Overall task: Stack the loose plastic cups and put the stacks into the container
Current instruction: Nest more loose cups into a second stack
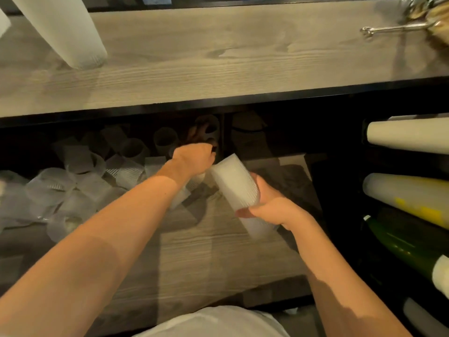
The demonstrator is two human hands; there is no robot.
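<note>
The right grip (272,205) is clamped around a stack of translucent, frosted plastic cups (239,188), a tapered tube with fine vertical ribbing near its rims, tilted so its closed end points up and away. One stack is held; how many cups are in it cannot be told. The left grip (194,158) reaches forward beyond that stack into the dark recess under the upper shelf (218,57), fingers curled downward; whether they close on anything cannot be told. Left of the left grip, loose cups (80,181) of the same cloudy ribbed plastic lie jumbled on the grey wood-grain surface (206,251), well over ten, some upright, some tipped. On the matte wood-grain upper shelf, far left of both grips, stands one tall white stack (65,30). Right of the right grip, four smooth, cylindrical rolls (410,195) lie on a dark rack: white, yellow-white, green, and a pale one below.
</note>
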